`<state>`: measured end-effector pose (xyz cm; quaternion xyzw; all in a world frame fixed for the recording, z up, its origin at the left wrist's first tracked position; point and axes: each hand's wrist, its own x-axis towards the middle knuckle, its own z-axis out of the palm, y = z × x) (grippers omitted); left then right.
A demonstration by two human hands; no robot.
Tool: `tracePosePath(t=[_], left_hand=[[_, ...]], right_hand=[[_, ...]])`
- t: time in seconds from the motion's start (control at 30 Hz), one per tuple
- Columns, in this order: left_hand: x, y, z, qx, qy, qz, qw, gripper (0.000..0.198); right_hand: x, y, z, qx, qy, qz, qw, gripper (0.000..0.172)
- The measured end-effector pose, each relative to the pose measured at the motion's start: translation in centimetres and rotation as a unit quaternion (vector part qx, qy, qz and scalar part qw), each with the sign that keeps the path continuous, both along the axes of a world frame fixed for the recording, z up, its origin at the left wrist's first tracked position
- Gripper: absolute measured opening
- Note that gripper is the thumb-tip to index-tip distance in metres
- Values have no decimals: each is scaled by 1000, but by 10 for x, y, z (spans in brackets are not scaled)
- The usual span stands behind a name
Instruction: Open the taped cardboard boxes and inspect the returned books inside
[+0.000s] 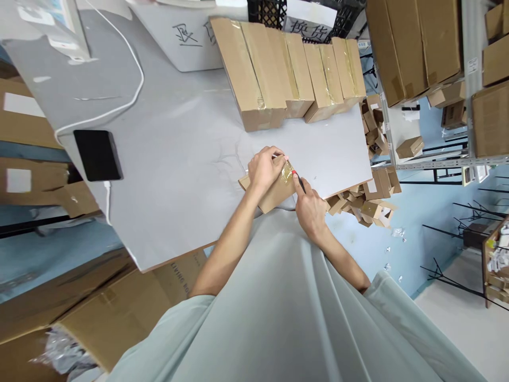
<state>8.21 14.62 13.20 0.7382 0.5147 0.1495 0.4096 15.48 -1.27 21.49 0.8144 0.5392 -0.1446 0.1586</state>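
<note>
A small brown cardboard box (277,195) with shiny clear tape lies at the table's front edge, close against my shirt. My left hand (264,167) grips the box from its left and far side, fingers curled over the top. In my right hand (311,212) is a slim black box cutter (302,184) with a red part near its front end. Its tip is at the taped right edge of the box; the blade itself is too small to make out.
Several taped cardboard boxes (258,74) stand along the back of the grey table (175,138). A phone (97,155) with a white cable (137,87) lies at the left. Discarded cartons (358,204) are heaped beyond the right edge. A large open carton (119,302) sits below left.
</note>
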Motion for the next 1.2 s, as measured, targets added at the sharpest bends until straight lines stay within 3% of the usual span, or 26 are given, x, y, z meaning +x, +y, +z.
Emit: tracePosePath(t=[0.4,0.7,1.03,1.2], left_hand=[[-1,0,-1,3,-4,-10,1000,16],[0,-2,-3,11,5,0,1000,18],[-1,-4,-4,20,9,-5,1000,18],[-4,-5,-9,43,-10,-13,999,24]], right_hand=[[1,8,0,-12,22,-5,1000,73],[-7,22,25,-66,32,-21,997,75],[7,-19,36,-107,32,-18,994,77],[34,-42,36,-45,57,-23,997,73]])
